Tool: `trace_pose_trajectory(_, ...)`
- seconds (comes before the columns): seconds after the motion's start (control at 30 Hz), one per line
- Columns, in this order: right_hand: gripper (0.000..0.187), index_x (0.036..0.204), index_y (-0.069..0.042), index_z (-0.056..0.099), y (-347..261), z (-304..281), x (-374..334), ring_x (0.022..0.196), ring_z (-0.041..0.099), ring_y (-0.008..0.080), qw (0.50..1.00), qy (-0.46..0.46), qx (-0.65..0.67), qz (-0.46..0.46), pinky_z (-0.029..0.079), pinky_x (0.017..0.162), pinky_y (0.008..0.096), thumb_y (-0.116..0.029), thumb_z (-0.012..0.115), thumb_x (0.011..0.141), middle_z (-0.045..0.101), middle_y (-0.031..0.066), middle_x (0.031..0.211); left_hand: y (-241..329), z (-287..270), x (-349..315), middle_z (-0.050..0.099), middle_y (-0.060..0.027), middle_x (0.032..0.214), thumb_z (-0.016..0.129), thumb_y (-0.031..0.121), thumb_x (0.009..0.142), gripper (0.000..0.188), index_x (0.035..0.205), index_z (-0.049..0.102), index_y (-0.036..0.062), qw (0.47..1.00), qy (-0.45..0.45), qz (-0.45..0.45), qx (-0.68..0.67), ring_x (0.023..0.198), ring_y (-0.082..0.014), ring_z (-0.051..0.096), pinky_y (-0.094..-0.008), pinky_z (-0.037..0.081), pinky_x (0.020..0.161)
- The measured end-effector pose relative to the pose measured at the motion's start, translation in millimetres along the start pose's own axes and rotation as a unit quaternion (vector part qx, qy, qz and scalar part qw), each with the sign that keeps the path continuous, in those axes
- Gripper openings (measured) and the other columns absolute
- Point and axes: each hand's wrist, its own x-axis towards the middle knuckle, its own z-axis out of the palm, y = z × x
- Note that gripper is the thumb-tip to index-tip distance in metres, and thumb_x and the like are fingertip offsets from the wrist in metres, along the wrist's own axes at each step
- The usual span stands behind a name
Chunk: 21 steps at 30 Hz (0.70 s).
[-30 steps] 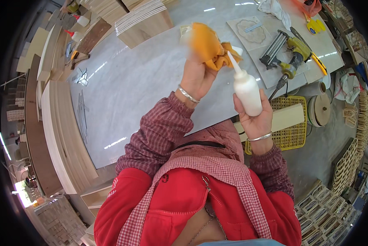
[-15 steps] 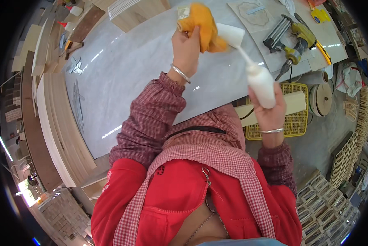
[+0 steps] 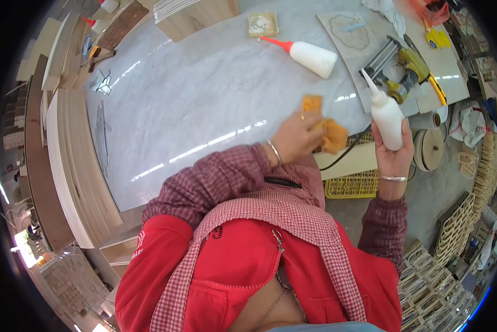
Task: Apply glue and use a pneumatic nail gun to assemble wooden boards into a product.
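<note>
My left hand (image 3: 293, 138) is closed around a crumpled orange cloth (image 3: 335, 136) near the front right edge of the table. In my right hand (image 3: 395, 160), to the right of the table's edge, is a white squeeze bottle (image 3: 389, 123), its pale nozzle pointing up and slightly left. A second white squeeze bottle (image 3: 315, 58) with a red nozzle lies on its side on the table. Beyond that nozzle sits a small square yellowish dish (image 3: 263, 25) with whitish stuff in it.
On the grey tabletop (image 3: 193, 99), stacked wooden boards (image 3: 82, 177) line the left. A nail gun (image 3: 411, 66) and a yellow utility knife (image 3: 437, 91) lie at the right, by a flat patterned panel (image 3: 348, 33). A yellow plastic crate (image 3: 353, 186) stands below the table's right edge.
My left hand has brought the cloth from beside the dish toward the table's near right edge, uncovering the lying bottle's red nozzle. My right hand has moved right with its bottle.
</note>
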Motion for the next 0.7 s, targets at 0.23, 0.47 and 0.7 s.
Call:
trace_pose_trajectory(0.23,0.043,0.119,0.007,0.045,15.1,84.1,101.7,0.102,0.058,0.0314,0.981,-0.136,-0.135,-0.011,0.051,0.088,0.0410,-0.022,0.056,0.090,0.055,0.0206,0.115,-5.4,-12.6,-9.2,0.052,-0.0104,0.113,0.063,0.013,0.073,0.023,0.094,0.054,0.0086,1.000,-0.005,-0.022,-0.001,0.091,-0.0262,0.054,-0.0359,0.044,0.081)
trace_pose_trajectory(0.47,0.052,0.116,0.010,0.045,59.7,128.7,180.6,0.098,0.058,0.0325,0.963,-0.140,-0.227,0.037,0.054,0.082,0.0381,-0.030,0.060,0.088,0.056,0.0217,0.109,-22.7,-29.3,1.3,0.048,-0.0105,0.111,0.062,0.013,0.070,0.021,0.087,0.051,0.0097,0.996,0.056,-0.063,0.002,0.089,-0.0257,0.050,-0.0352,0.041,0.080)
trace_pose_trajectory(0.7,0.057,0.114,0.008,0.050,77.3,133.1,219.1,0.094,0.059,0.0282,0.923,-0.085,-0.375,0.037,0.053,0.078,0.0333,-0.039,0.064,0.083,0.056,0.0197,0.107,-31.3,-35.4,13.8,0.048,-0.0110,0.114,0.061,0.011,0.070,0.021,0.089,0.052,0.0084,0.995,0.067,-0.074,-0.004,0.097,-0.0271,0.048,-0.0362,0.038,0.086)
